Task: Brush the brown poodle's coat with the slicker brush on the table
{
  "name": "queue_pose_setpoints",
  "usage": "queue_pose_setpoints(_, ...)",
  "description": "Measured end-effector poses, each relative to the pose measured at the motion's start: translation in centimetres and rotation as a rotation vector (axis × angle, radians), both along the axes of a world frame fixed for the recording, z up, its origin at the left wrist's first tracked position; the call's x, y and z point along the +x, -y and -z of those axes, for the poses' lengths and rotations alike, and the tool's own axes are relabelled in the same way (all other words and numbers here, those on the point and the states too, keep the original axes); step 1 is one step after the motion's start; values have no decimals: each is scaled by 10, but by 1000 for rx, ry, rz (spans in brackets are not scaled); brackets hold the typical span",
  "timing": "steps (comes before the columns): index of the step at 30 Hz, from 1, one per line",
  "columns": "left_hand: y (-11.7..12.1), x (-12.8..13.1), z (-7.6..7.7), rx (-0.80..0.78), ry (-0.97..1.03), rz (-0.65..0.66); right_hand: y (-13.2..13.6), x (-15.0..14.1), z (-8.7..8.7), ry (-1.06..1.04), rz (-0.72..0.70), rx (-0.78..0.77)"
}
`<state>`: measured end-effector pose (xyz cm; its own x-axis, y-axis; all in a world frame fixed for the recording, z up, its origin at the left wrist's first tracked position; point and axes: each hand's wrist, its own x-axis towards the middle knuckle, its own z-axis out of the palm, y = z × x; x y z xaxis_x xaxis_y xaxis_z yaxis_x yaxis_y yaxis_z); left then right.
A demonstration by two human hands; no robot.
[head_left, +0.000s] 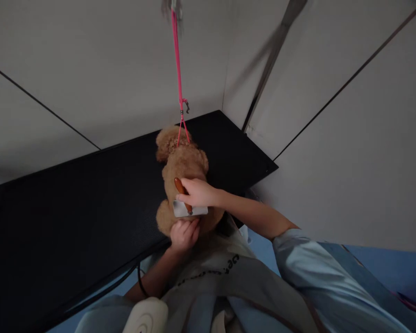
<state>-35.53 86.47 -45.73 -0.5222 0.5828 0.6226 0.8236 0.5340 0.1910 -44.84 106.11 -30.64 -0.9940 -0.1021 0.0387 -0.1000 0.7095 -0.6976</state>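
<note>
A small curly brown dog point(182, 163) stands on a black grooming table point(72, 217), facing away, tied by a pink leash point(177, 69) that runs up out of view. My right hand point(197, 192) is closed round the brown wooden handle of a slicker brush point(189, 209), whose metal head lies against the dog's rear. My left hand point(183, 235) sits just below the brush, fingers curled into the fur at the dog's hindquarters.
A metal grooming arm point(273, 55) rises at the table's far right corner. Grey wall panels surround the table. A black cable point(138, 277) hangs off the near edge. A white rounded device point(147, 317) sits at my chest. Blue floor point(384, 268) shows on the right.
</note>
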Motion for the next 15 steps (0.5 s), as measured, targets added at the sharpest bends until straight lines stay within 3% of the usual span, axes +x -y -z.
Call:
queue_pose_setpoints(2, -1, -5, -5, -36, 45, 20, -2, -4, 0, 24, 90, 2)
queue_pose_setpoints(4, 0, -8, -7, -49, 108, 23, -5, -5, -1, -73, 285, 13)
queue_pose_setpoints(5, 1, -8, -7, -42, 130, 33, -6, -4, 0, -123, 306, 12)
queue_pose_setpoints(8, 6, -7, -9, 76, 192, 63, -12, 6, 9, -100, 71, -50)
queue_pose_setpoints(10, 10, -9, -16, 263, 237, -30, -23, 11, 20, -14, 33, -143)
queue_pose_setpoints(13, 14, -26, -36, 443, 313, -194, -45, 19, 33, -166, 542, -263)
queue_pose_setpoints(14, 13, -36, -43, 423, 362, -186, -49, 25, 37, -226, 596, -284)
queue_pose_setpoints(15, 11, -47, -50, 406, 405, -168, -50, 32, 40, -223, 524, -298)
